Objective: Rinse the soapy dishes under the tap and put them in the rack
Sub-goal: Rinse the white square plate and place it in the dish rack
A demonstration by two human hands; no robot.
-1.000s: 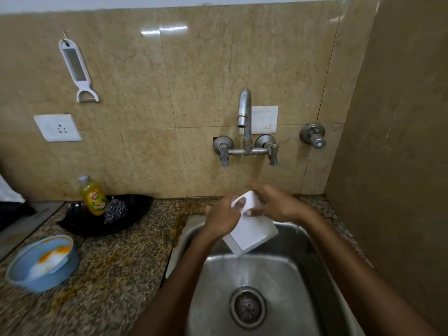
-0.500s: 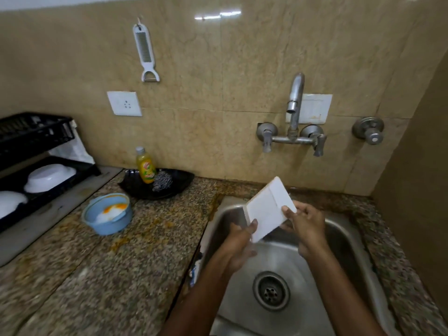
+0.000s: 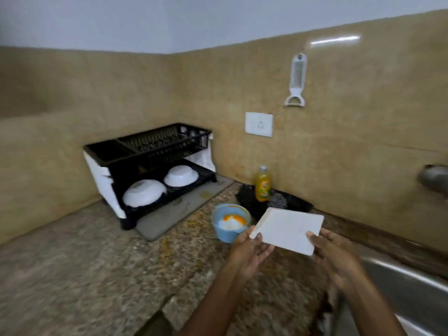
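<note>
Above the speckled granite surface (image 3: pixel 80 270), just left of the steel sink (image 3: pixel 397 284), a person holds a square white plate (image 3: pixel 287 230) between both hands. The left hand (image 3: pixel 249 253) supports its near-left corner, fingers (image 3: pixel 265 249) loosely curled beneath and the thumb on the edge; the right hand (image 3: pixel 337 258) grips the near-right edge, thumb on top and fingers wrapped under. The plate lies nearly flat, tilted slightly toward the viewer, and hovers clear of the surface.

In the corner stands a black two-tier dish rack (image 3: pixel 150 166) on a grey mat (image 3: pixel 184 209). Two white bowls (image 3: pixel 144 192) sit upside down on its lower tier — the upper tier looks bare, though blur makes that hard to confirm. Well apart from the rack, just beyond the plate, a blue bowl (image 3: pixel 226 229) holds white and orange residue. Behind it a black tray (image 3: pixel 295 203) carries a yellow dish-soap bottle (image 3: pixel 262 184) and a steel scrubber (image 3: pixel 277 201). On the tiled wall hang a white grater-peeler (image 3: pixel 297 80) and a socket plate (image 3: pixel 258 124).
</note>
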